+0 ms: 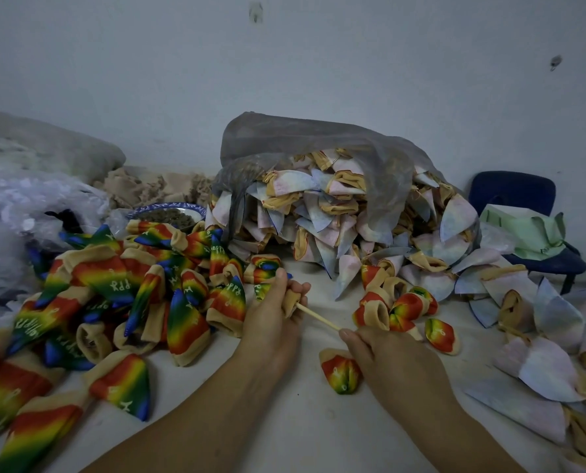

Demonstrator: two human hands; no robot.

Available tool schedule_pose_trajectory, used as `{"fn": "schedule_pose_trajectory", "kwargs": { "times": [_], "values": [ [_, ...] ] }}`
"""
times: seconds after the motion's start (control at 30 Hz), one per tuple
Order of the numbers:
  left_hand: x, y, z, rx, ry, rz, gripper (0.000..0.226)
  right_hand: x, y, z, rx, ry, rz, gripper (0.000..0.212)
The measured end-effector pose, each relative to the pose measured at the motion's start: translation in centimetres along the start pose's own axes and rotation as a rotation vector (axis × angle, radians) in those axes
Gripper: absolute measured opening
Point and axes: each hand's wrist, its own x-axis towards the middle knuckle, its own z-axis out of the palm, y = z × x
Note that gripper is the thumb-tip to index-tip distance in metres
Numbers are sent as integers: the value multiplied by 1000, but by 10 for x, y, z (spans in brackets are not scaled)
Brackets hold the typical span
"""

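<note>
Small fabric cone (288, 301) is in the left hand (271, 319), whose fingers curl around its tan cuff, a little toward 12 o'clock from the middle of the counter (301, 431). The right hand (390, 363), at 4 o'clock from the cone, pinches a thin wooden stick (318, 317), and the far end of the stick goes into the cuff. I think the stick is there to push out the tip of the cone. If it is pushed too strongly or off the middle, it could break through the seam, or the cone could slip out of the fingers. The rainbow pile (114, 295) at 9 o'clock lies close, so the left forearm may drag some pieces. How deep the stick goes I cannot tell, because the fingers cover it. Another rainbow piece (341, 373) is half hidden under the right hand. The plastic bag (284, 141) at 12 o'clock blurs the pale cones inside it.
</note>
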Motion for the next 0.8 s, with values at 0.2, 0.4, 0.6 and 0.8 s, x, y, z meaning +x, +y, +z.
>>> {"fn": "schedule_pose_trajectory", "kwargs": {
  "times": [0.2,0.4,0.6,0.8],
  "values": [
    [-8,4,5,-41,-102,-90,35,0,0,-2,38,30,-66,44],
    [-18,-1,7,34,-237,-111,58,4,6,6,267,15,-97,68],
    [-13,-3,3,87,-218,-121,47,7,8,12,246,29,-97,48],
    [-7,0,0,17,-156,-96,31,5,11,3,145,12,-72,33]
  ]
}}
